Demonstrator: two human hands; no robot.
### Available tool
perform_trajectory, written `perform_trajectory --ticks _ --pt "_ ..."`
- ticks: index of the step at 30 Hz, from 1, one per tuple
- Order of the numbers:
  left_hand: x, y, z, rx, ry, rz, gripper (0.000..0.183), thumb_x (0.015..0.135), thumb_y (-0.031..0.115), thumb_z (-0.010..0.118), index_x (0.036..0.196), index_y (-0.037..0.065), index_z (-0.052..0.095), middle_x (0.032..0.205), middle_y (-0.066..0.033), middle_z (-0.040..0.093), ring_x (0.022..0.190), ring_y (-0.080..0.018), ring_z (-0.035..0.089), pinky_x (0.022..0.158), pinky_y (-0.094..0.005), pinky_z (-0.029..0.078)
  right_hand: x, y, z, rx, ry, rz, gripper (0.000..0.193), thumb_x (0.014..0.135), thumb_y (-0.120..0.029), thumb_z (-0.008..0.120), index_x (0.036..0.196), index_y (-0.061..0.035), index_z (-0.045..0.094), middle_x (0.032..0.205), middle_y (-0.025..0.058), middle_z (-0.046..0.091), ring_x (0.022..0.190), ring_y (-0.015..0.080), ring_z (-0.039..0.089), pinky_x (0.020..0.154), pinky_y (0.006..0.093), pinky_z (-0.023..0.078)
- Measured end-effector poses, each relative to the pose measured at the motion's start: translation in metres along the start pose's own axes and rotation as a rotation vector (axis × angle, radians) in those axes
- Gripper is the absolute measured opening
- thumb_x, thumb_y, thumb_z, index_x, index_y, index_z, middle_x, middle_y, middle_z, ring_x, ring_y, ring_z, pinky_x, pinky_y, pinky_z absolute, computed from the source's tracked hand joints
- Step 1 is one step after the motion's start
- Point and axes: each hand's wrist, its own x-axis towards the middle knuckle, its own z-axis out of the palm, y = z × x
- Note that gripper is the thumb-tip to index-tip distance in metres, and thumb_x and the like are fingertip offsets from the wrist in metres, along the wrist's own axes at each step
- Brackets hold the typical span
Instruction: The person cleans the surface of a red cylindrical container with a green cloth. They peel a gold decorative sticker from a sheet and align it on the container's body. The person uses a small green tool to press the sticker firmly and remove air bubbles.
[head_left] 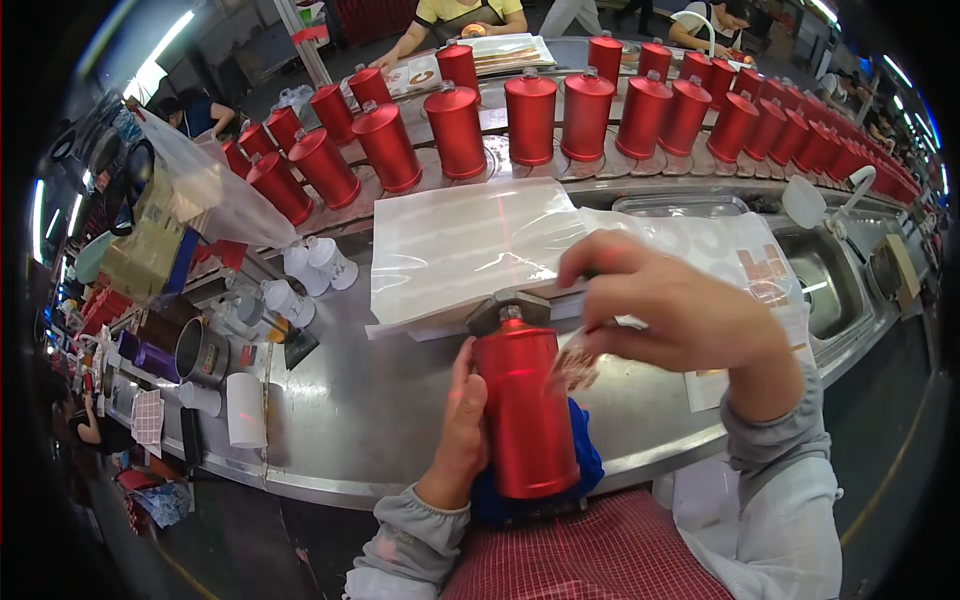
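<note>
A red metal canister [524, 405] with a small silver neck lies tilted in front of me, its base over a blue cloth [583, 460] at the bench edge. My left hand [464, 425] grips its left side. My right hand [668, 310] hovers over its top right, fingers pinching a small label sticker [577, 368] against the canister's side. A grey metal piece [510, 302] sits just beyond the canister's neck.
A clear plastic sheet stack [450, 245] lies on the steel bench [360, 410]. A long curved row of red canisters [530, 118] fills the conveyor behind. White caps [310, 265], a metal cup [200, 350] and a white roll [245, 410] stand left. A sink [830, 280] is right. Other people work beyond.
</note>
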Motion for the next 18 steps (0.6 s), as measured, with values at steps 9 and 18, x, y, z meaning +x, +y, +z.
perform_trajectory --ticks 9,18 --pt "-0.004 -0.010 -0.007 0.357 -0.010 0.106 0.093 0.091 0.031 0.065 0.150 -0.001 0.001 0.145 -0.0185 0.031 0.127 -0.0241 0.044 0.105 -0.0358 0.039 -0.001 0.028 0.090 0.064 0.225 0.234 0.021 0.083 -0.016 0.070 0.087 -0.0019 0.056 0.108 0.0157 0.053 0.102 0.0348 0.054 0.089 0.0399 0.045" --pt "-0.004 -0.004 -0.006 0.231 -0.032 0.009 0.094 0.090 0.027 0.066 0.150 -0.001 -0.001 0.147 -0.0183 0.027 0.130 -0.0241 0.040 0.106 -0.0358 0.038 -0.024 0.025 0.131 0.191 0.534 0.440 0.033 0.082 -0.022 0.073 0.095 -0.0026 0.050 0.105 0.0136 0.053 0.097 0.0274 0.054 0.086 0.0338 0.045"
